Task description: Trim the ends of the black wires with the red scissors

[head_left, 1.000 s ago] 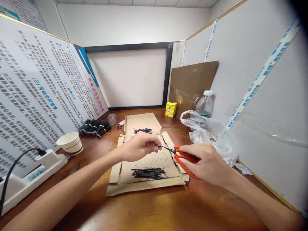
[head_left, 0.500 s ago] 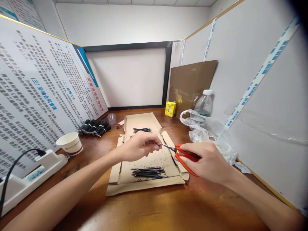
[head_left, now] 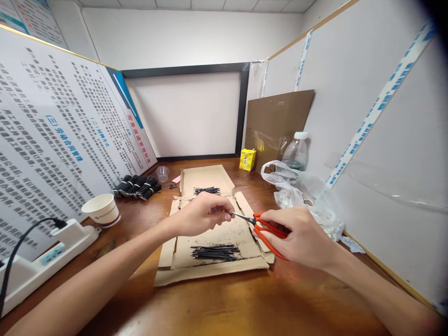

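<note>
Over the cardboard, my left hand (head_left: 201,214) is closed in a pinch on a thin black wire, mostly hidden by the fingers. My right hand (head_left: 297,235) grips the red handles of a pair of scissors (head_left: 268,228). Their narrow metal blades point left and reach the left fingertips, with the tips at the pinched wire. Below the hands, a pile of short black wires (head_left: 215,252) lies on the near part of the cardboard sheet (head_left: 213,275). A smaller pile of black wires (head_left: 207,191) lies farther back. Dark crumbs are scattered between the piles.
To the left are tied bundles of black wires (head_left: 137,185), a paper cup (head_left: 101,210), a clear plastic cup (head_left: 163,174) and a power strip (head_left: 52,261). On the right stand a yellow box (head_left: 247,159), a plastic bottle (head_left: 296,151) and a plastic bag (head_left: 315,196). Panels enclose the desk.
My right hand and the scissors have shifted very slightly, the handles a little left and down. My left hand keeps its pinch in nearly the same place.
</note>
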The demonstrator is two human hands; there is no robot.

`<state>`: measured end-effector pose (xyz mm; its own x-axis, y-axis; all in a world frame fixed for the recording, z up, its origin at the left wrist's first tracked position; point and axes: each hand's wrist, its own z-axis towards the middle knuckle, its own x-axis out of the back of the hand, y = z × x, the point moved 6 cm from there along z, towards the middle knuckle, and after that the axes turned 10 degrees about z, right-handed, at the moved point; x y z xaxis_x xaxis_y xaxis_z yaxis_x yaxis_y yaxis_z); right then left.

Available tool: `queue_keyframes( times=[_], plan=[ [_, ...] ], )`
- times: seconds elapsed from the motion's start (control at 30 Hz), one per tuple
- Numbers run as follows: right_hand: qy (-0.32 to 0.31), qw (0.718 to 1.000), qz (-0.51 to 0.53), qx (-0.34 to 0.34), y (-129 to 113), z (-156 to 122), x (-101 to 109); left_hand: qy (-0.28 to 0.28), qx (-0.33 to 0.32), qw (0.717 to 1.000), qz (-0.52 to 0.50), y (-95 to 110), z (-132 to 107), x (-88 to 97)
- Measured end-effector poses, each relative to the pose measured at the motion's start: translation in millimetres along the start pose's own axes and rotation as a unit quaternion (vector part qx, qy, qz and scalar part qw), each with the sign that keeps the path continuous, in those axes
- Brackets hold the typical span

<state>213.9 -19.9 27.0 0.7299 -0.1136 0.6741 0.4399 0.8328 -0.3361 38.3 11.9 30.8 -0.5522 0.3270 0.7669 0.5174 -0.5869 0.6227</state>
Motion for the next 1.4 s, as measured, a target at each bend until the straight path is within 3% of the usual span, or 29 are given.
queue_keyframes(
  times=[0.47,0.67,1.03,1.4],
  plan=[
    [0.018,0.999,-0.034,0.031,2.0,-2.5,1.3,0.004,-0.037,0.998,0.042,8.1,0.1,2.8],
    [0.031,0.999,-0.015,0.016,1.7,-0.7,4.4,0.0,-0.017,1.0,0.024,6.6,-0.2,2.6],
    [-0.005,1.0,-0.001,-0.012,1.7,-1.3,0.8,-0.004,-0.003,1.0,-0.006,3.7,-0.6,-0.4],
    [0.014,1.0,-0.018,0.015,2.9,-2.8,0.6,-0.004,-0.002,1.0,-0.012,4.2,-0.8,-0.3]
  ],
)
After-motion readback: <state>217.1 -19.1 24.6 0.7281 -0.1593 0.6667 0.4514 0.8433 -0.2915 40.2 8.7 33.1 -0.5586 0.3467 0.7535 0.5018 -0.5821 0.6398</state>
